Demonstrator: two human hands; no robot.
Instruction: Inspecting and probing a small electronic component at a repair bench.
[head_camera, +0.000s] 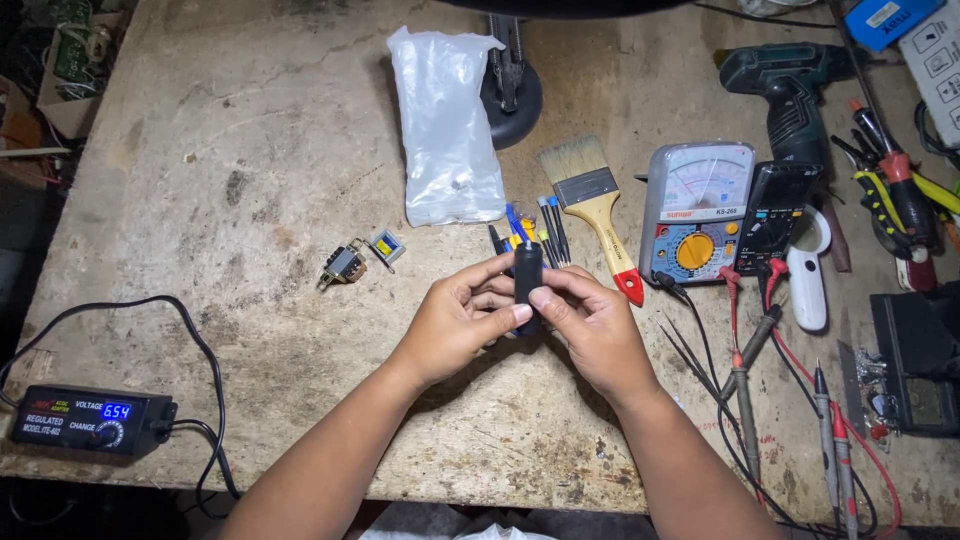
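centre frame: left hand (455, 320) and right hand (590, 325) both pinch a black part (527, 280) upright above the bench (250, 150); brush (592, 205) just beyond.

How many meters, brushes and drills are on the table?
Meters: 2, a grey dial meter and a black meter
Brushes: 1, the paintbrush
Drills: 1, the green drill
Total: 4

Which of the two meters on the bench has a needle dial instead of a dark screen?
The grey meter beside the paintbrush: it has a pale needle scale and a yellow knob. The black meter to its right leans partly over it.
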